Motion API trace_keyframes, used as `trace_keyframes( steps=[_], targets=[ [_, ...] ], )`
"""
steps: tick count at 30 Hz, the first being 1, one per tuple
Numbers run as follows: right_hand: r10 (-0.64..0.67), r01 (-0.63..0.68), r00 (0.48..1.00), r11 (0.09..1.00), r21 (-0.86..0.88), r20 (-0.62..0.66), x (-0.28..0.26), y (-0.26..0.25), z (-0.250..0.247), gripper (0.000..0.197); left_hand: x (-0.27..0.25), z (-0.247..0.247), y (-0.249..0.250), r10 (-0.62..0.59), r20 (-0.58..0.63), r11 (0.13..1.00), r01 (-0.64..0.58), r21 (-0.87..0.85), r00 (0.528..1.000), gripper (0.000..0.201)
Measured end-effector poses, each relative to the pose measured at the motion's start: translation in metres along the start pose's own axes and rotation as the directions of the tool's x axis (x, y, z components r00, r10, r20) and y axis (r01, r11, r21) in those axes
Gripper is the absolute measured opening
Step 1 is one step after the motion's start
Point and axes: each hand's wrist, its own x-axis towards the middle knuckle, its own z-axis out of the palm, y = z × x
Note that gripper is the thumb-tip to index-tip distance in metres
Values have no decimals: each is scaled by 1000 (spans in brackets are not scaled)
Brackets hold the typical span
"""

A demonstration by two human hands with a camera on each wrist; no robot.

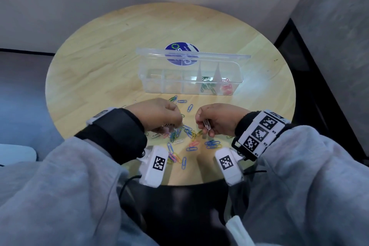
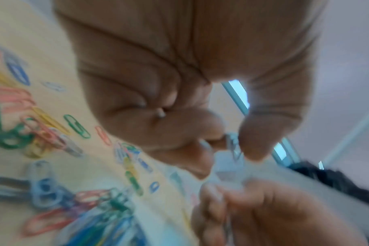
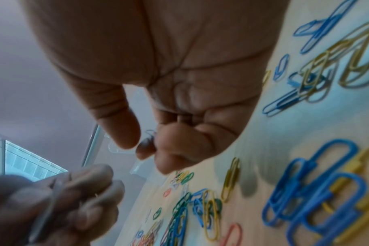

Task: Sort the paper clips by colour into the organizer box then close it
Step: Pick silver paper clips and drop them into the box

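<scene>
A clear organizer box [image 1: 151, 86] stands open on the round table, its lid [image 1: 191, 55] tipped back. Green clips [image 1: 207, 86] lie in one compartment and red clips [image 1: 226, 88] in the rightmost; the left compartments look bare. Loose mixed-colour paper clips [image 1: 183, 140] are scattered in front of the box. My left hand [image 1: 175, 124] hovers over the pile and pinches a pale grey-white clip [image 2: 233, 146] between thumb and finger. My right hand [image 1: 203, 126] holds a small bunch of white clips [image 1: 207, 125] in curled fingers, with one clip [image 3: 149, 137] showing at its fingertips.
The wooden table [image 1: 99, 62] ends close to my body, with its dark base below. A blue round sticker [image 1: 181, 47] sits behind the box lid. A pale wall runs behind the table, and a dark floor strip lies at the right.
</scene>
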Motion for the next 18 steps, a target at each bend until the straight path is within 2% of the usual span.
trace_keyframes(
  steps=[3,5,7,9,12,14,18],
  targets=[
    [11,-11,999,1000,-1,-30,2,1,0,24,1,-6,4,0,-63,960,-17,-279,998,26],
    [-6,4,999,999,-52,-41,2,3,-1,25,0,-9,5,3,-103,912,-45,-407,995,21],
    [-49,37,998,973,-226,-45,1,4,-1,25,-2,-13,5,15,-106,850,-69,-522,994,6],
    [-69,57,998,917,-395,-15,-1,3,3,27,-6,-19,5,15,-100,777,-75,-626,995,4],
    [-40,47,999,858,-511,25,-5,-3,9,33,-7,-27,1,-4,-113,704,-77,-706,994,22],
    [-50,55,998,803,-593,24,-7,-8,14,36,-10,-30,-1,-17,-102,679,-64,-732,995,25],
    [-151,134,988,660,-739,44,-10,-19,27,31,-15,-33,-6,-38,-86,705,-34,-708,996,25]
  ],
)
